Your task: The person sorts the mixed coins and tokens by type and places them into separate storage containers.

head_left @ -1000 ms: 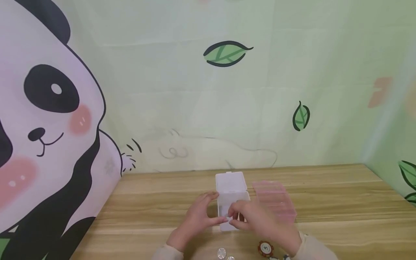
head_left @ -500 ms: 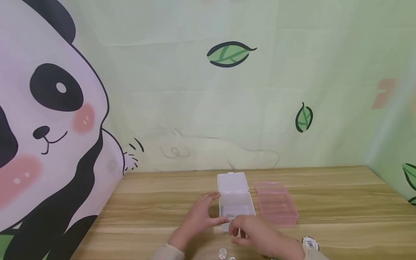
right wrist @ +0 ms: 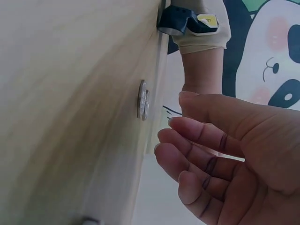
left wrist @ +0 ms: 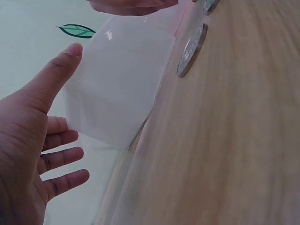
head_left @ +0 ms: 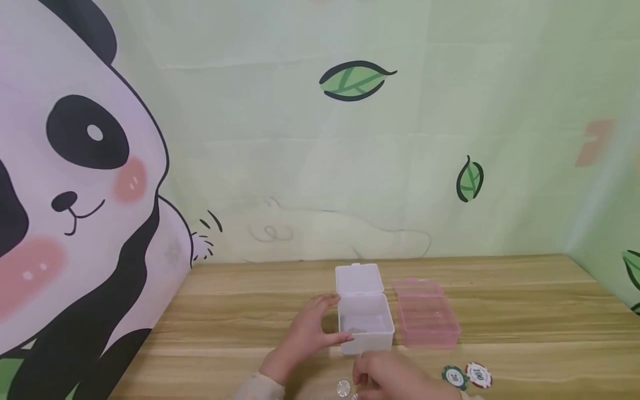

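The right hand has drawn back from the clear box toward a silver coin, fingers loosely curled, empty. The left hand steadies the box, fingers straight against its side so it won't slide on the counter.

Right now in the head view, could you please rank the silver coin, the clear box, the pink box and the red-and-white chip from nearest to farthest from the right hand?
Measured from the right hand:
1. Silver coin, just to its left, and clear box, just beyond its fingers: too close to call.
2. Red-and-white chip, off to its right.
3. Pink box, farther back on the right.
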The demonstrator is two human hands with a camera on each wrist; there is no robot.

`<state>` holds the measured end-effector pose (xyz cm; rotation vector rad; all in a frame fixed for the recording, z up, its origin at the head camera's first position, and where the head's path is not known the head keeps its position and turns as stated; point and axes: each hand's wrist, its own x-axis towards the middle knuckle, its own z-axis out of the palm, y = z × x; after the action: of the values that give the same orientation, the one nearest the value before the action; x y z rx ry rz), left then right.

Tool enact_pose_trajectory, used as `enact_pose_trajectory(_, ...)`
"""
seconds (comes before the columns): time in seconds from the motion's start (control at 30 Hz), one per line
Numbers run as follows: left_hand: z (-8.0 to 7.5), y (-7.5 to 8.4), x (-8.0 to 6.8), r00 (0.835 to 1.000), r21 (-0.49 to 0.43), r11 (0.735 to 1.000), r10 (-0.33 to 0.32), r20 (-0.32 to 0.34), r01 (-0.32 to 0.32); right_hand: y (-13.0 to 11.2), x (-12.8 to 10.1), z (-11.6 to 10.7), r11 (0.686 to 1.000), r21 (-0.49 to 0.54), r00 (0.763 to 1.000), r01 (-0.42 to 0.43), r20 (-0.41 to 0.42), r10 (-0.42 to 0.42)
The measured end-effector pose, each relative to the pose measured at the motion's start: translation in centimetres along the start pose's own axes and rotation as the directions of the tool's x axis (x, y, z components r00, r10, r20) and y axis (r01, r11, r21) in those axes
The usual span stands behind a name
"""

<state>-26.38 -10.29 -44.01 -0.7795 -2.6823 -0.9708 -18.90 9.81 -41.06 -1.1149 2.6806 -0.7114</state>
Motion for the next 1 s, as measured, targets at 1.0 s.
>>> enact_pose_trajectory(1.0, -0.3, 0.3, 0.0, 0.999, -0.027, 0.999, -0.022, 0.029, 0.023, 0.5, 0.4, 1.8, 0.995, -0.102, 0.997, -0.013, 0.069, 0.02)
